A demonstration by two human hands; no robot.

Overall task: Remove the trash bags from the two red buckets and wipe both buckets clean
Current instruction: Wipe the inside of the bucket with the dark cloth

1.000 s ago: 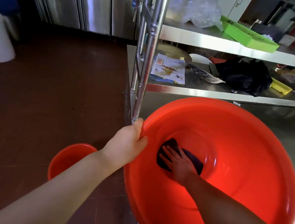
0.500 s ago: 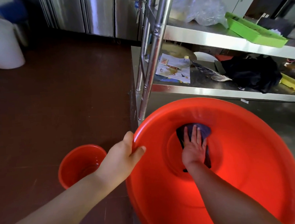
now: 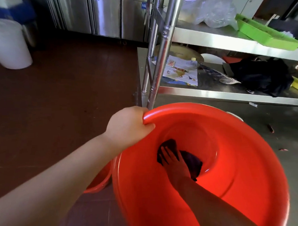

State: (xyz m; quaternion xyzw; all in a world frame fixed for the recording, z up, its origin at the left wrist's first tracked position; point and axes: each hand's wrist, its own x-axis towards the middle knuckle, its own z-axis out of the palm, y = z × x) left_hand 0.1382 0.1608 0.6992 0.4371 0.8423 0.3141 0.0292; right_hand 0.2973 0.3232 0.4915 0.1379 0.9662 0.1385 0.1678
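A big red bucket (image 3: 240,160) fills the lower right, tilted toward me, with no bag in it. My left hand (image 3: 128,127) grips its rim at the upper left. Deep inside, my right hand (image 3: 172,161) presses flat on a dark purple cloth (image 3: 193,162) against the bucket's bottom left. A second, smaller red bucket (image 3: 100,181) stands on the floor; only a sliver shows between my left forearm and the big bucket.
A steel rack post (image 3: 161,61) rises just behind the bucket's rim. The rack's lower shelf (image 3: 212,93) holds papers and a black bag (image 3: 262,77); a green tray (image 3: 264,32) and clear plastic bag lie above. A white drum (image 3: 8,43) stands far left on brown floor.
My right hand has swept the cloth from the far side of the bucket's bottom back to the near left. The view shifted, and the small bucket is now mostly hidden behind my arm.
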